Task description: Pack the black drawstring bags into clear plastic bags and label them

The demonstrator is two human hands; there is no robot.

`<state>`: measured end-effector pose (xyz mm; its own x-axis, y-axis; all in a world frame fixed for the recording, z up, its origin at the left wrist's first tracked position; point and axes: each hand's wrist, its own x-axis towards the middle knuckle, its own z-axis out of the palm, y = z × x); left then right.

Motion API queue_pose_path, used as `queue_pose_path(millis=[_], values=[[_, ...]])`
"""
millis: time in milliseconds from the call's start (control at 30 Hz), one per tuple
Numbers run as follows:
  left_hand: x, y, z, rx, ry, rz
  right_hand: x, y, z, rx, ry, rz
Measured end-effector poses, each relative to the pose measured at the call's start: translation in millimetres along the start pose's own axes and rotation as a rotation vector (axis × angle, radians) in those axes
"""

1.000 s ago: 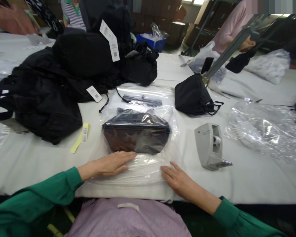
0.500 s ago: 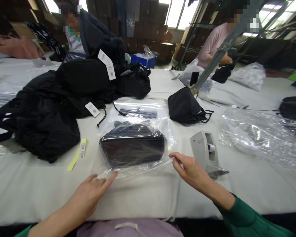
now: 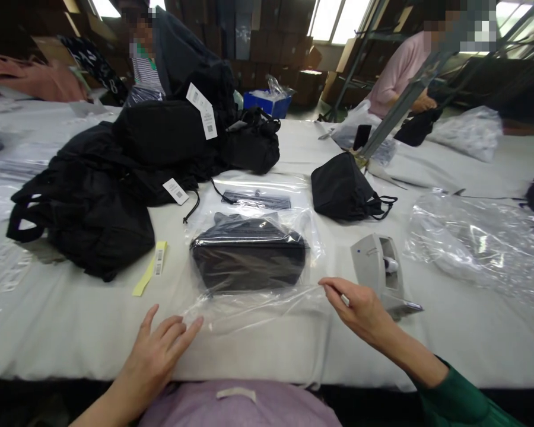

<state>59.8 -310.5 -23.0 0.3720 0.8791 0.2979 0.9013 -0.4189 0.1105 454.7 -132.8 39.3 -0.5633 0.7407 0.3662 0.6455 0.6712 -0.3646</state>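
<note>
A folded black bag (image 3: 248, 255) lies inside a clear plastic bag (image 3: 267, 302) on the white table (image 3: 71, 320) in front of me. My left hand (image 3: 156, 351) rests open on the table at the plastic's near left corner, fingers spread. My right hand (image 3: 356, 306) pinches the plastic's near right edge, lifting it slightly. A grey tape dispenser (image 3: 377, 271) stands just right of that hand.
A heap of black bags with white tags (image 3: 115, 172) fills the left. A yellow label strip (image 3: 151, 268) lies beside it. A small black pouch (image 3: 345, 187) and crumpled clear plastic (image 3: 480, 243) sit to the right. Two other people work across the table.
Both hands left off pressing flat on the plastic. The left hand drew back to the near left corner; the right hand lifted and pinched the plastic's right edge.
</note>
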Motion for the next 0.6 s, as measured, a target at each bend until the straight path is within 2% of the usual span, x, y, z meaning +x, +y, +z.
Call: queue_pose_path(millis=[67,100,200,267,333,467,533,600], values=[[-1.9,-20.0,5.9,-0.158,0.058,0.040,-4.8,2.1,-2.8,-0.024,0.052,-0.109],[-0.3,-30.0,6.2,-0.246,0.079,-0.004,-8.1,2.8,-5.1,-0.046,0.057,-0.193],[12.9,-54.4,-0.2,-0.438,0.102,-0.303,-17.8,3.1,-12.5,-0.123,0.016,-0.430],[25.1,-66.0,-5.6,-0.509,0.114,-0.424,-20.1,2.0,-15.7,-0.114,-0.016,-0.440],[37.2,-75.7,-8.7,-0.552,0.160,-0.401,-16.0,0.8,-17.9,0.010,-0.028,-0.268],[59.9,-90.3,-9.4,-0.628,0.231,-0.289,10.3,1.9,-22.6,0.492,-0.001,0.289],[72.6,-94.3,-8.9,-0.679,0.226,-0.257,26.3,5.3,-24.2,0.709,0.003,0.432],[86.6,-95.9,-6.8,-0.734,0.212,-0.267,39.4,10.8,-23.6,0.843,0.038,0.497]])
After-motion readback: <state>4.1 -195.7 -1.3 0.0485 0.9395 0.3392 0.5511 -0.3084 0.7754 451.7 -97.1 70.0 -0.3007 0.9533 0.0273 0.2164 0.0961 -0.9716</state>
